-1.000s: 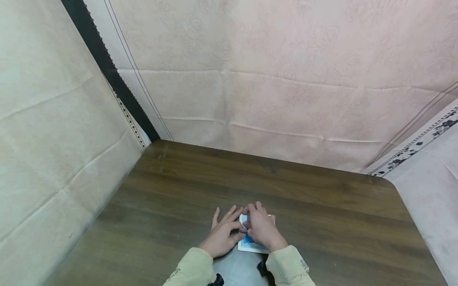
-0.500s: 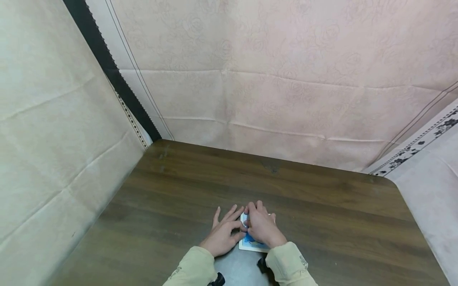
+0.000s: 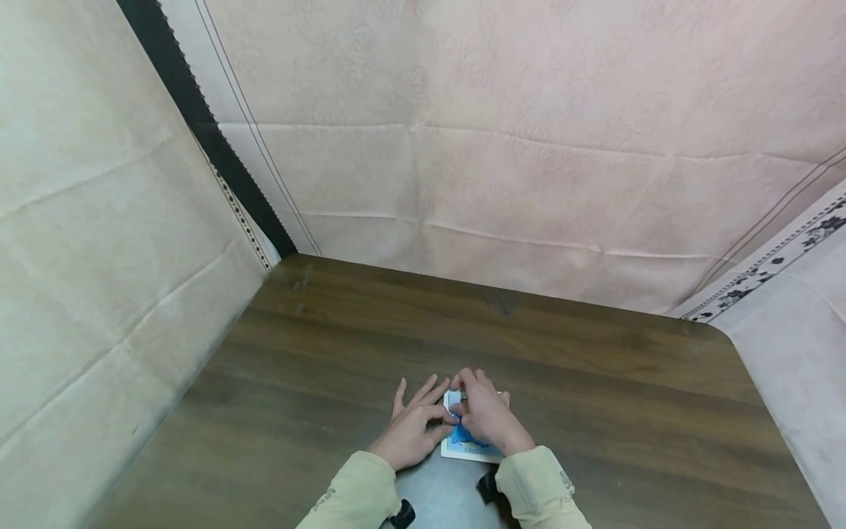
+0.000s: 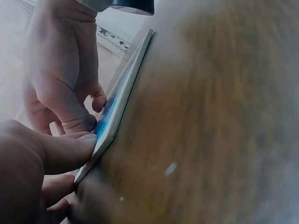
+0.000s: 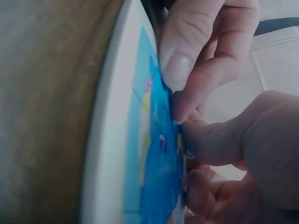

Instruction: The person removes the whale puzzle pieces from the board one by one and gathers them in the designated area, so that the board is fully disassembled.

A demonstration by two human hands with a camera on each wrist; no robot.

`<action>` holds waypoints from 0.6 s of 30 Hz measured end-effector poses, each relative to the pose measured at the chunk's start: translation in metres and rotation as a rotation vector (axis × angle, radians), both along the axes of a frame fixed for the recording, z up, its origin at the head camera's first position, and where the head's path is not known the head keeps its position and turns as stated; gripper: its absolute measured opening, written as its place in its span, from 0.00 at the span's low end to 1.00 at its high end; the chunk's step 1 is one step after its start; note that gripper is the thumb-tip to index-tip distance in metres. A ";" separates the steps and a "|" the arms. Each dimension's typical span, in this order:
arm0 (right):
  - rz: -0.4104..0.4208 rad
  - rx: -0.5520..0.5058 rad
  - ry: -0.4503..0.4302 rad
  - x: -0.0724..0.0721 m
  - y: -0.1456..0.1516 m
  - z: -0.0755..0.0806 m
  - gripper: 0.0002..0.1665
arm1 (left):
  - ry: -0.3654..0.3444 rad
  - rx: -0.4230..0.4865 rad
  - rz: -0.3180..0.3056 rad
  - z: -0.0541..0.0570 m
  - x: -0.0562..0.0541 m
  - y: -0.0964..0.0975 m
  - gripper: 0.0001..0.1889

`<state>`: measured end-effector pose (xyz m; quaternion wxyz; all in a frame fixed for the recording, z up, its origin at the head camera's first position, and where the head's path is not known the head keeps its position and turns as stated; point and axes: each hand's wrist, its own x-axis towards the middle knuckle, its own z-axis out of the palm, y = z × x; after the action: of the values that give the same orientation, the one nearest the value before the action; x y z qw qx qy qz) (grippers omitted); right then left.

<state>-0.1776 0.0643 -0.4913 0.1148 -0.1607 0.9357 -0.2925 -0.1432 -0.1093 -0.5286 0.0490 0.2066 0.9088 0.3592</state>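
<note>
A flat picture board [image 3: 463, 445] lies on the brown wooden table [image 3: 317, 367], well apart from the far edge and between the table's left and right sides. It has a pale rim [image 5: 106, 154] around a light-blue print with a deep-blue figure [image 5: 161, 158] and touches of yellow and pink. The person's left hand [image 3: 411, 433] touches the board's left edge with thumb and forefinger, its other fingers spread and extended rather than clenched; in the left wrist view its thumb [image 4: 77, 151] rests on the rim. The right hand [image 3: 487, 413] bends over the board from the right, fingertips down at its surface close to the left hand's; whether they grasp something small there cannot be told. Pale green sleeves [image 3: 362, 491] cover both forearms, with a black strap [image 3: 402, 514] showing at the left wrist. Along the table's far edge hangs a pale, faintly rose-patterned cloth [image 3: 529, 162], a black strip [image 3: 218, 147] running down to the far left corner and a floral band [image 3: 760, 283] meeting the rounded far right corner.
</note>
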 end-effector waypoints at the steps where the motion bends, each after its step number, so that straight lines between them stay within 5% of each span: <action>1: -0.013 -0.012 -0.002 0.000 0.001 -0.001 0.13 | -0.001 0.003 0.001 0.000 0.000 0.000 0.03; 18: -0.130 -0.277 -0.021 0.008 0.009 -0.005 0.07 | -0.008 0.040 0.006 0.002 0.002 0.001 0.03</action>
<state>-0.1692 0.0734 -0.4964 0.0821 -0.1111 0.8936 -0.4272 -0.1407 -0.1086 -0.5271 0.0474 0.2032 0.9019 0.3783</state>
